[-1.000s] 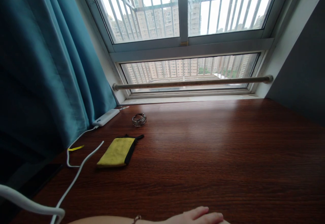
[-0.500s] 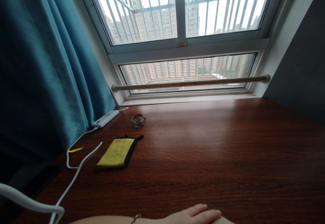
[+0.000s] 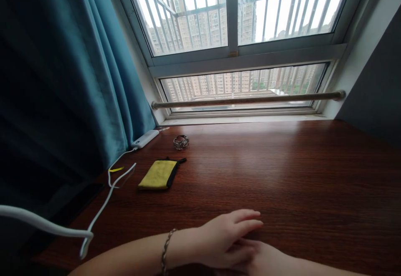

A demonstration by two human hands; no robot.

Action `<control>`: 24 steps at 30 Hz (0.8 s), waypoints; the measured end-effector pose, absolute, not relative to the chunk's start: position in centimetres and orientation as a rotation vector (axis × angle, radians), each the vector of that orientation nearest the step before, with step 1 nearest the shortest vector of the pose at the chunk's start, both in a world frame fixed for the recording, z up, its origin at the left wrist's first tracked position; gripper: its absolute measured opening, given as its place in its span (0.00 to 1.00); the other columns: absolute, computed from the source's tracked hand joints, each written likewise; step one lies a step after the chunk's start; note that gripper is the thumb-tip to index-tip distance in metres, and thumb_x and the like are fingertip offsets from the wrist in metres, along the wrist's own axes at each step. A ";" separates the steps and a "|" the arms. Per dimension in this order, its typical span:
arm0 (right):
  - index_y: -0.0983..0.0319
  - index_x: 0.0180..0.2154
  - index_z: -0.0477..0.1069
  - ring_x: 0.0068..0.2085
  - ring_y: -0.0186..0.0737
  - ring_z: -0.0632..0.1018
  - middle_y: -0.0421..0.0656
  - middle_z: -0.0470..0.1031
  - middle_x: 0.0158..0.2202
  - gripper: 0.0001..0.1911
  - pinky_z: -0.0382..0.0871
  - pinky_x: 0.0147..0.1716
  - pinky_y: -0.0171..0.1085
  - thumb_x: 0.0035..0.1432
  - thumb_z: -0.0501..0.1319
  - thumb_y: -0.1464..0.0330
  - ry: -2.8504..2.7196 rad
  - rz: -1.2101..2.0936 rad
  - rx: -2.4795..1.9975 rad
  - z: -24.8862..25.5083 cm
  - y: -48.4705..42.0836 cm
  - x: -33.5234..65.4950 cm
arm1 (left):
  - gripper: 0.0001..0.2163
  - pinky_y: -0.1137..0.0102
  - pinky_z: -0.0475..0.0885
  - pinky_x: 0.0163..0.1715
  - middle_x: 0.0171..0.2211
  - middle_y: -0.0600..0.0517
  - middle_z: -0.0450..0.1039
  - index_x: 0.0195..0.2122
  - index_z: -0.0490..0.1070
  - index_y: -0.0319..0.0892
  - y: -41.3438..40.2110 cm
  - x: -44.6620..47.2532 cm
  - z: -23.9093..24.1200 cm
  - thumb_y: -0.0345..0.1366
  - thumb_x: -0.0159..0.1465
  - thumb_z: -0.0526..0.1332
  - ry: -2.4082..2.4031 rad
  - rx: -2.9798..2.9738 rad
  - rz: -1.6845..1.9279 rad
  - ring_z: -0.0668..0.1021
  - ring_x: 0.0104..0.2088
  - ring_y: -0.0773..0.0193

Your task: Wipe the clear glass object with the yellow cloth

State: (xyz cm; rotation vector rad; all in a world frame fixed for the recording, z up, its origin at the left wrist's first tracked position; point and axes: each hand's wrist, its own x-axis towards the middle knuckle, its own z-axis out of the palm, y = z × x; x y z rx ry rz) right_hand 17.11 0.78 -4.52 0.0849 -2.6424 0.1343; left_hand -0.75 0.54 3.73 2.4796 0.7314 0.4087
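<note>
My left hand (image 3: 224, 235), with a braided metal bracelet (image 3: 166, 249) on its wrist, lies across my right hand (image 3: 265, 257) near the table's front edge. Two of its fingers are stretched out and apart over the wood, while lower fingers overlap the back of my right hand. No object shows in the left hand. Most fingers of the right hand are hidden under the left. Up and to the left of both hands, a yellow pouch (image 3: 158, 175) with black trim and a black loop lies flat. Beyond it sits an openwork silver bangle (image 3: 181, 142).
A reddish-brown wooden table (image 3: 297, 175) runs up to a barred window. At left, white cables (image 3: 105, 209) curl near a white power bank-like device (image 3: 145, 139) beside a blue curtain (image 3: 103, 79). A yellow strip (image 3: 117, 169) lies by the cable. A rail (image 3: 247, 100) crosses the window.
My hands have come up further into view, the left still reaching across the right. The view has shifted, so the pouch, bangle and window appear farther right. Those objects rest in the same places.
</note>
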 end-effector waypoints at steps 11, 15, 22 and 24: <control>0.63 0.61 0.64 0.61 0.39 0.66 0.39 0.56 0.63 0.24 0.70 0.55 0.37 0.75 0.37 0.66 -3.096 -0.172 0.241 2.8 1.2 16.9 | 0.32 0.43 0.64 0.58 0.63 0.27 0.60 0.62 0.64 0.27 1.3 -15.6 1.8 0.13 0.55 0.46 2.375 2.423 -0.010 0.64 0.64 0.35; 0.64 0.61 0.64 0.61 0.41 0.65 0.40 0.55 0.63 0.25 0.69 0.56 0.39 0.75 0.36 0.66 -3.130 -0.083 0.216 2.8 1.2 16.7 | 0.23 0.52 0.72 0.52 0.51 0.29 0.73 0.57 0.68 0.23 1.3 -18.6 1.4 0.19 0.62 0.47 2.492 2.304 0.010 0.77 0.52 0.43; 0.74 0.63 0.60 0.67 0.48 0.55 0.49 0.54 0.66 0.27 0.49 0.67 0.44 0.73 0.43 0.64 -3.132 0.969 -0.017 3.8 1.3 17.6 | 0.10 0.58 0.75 0.45 0.42 0.42 0.78 0.45 0.73 0.34 3.3 -19.6 2.0 0.29 0.66 0.55 2.503 2.232 0.238 0.79 0.43 0.57; 0.73 0.63 0.62 0.66 0.46 0.60 0.53 0.59 0.64 0.30 0.52 0.66 0.40 0.68 0.55 0.60 -2.802 1.307 -0.227 3.6 1.6 18.4 | 0.10 0.61 0.75 0.44 0.44 0.42 0.78 0.46 0.73 0.35 3.9 -19.3 2.6 0.31 0.66 0.56 2.490 2.207 0.392 0.80 0.43 0.59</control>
